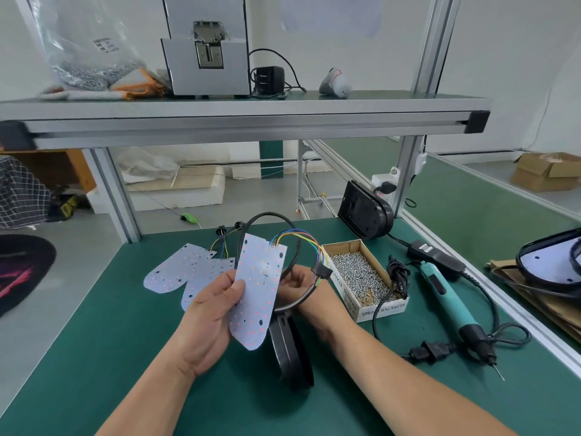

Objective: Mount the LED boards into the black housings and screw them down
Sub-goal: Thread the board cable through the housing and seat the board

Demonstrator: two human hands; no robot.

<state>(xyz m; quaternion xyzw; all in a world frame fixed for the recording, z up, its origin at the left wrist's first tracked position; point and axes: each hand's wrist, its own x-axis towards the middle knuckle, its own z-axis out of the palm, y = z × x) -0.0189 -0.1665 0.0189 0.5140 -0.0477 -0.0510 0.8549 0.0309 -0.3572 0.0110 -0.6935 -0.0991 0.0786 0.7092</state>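
My left hand holds a white LED board upright by its left edge, thumb on its face. Coloured wires run from the board's top into a black cable. My right hand is partly hidden behind the board and grips that black cable. Below the hands a black housing stands on edge on the green mat. Two more LED boards lie flat on the mat to the left. Another black housing leans at the back right.
A cardboard box of screws sits right of my hands. A teal electric screwdriver with its cord lies further right. A finished housing lies at the far right. An aluminium shelf spans overhead.
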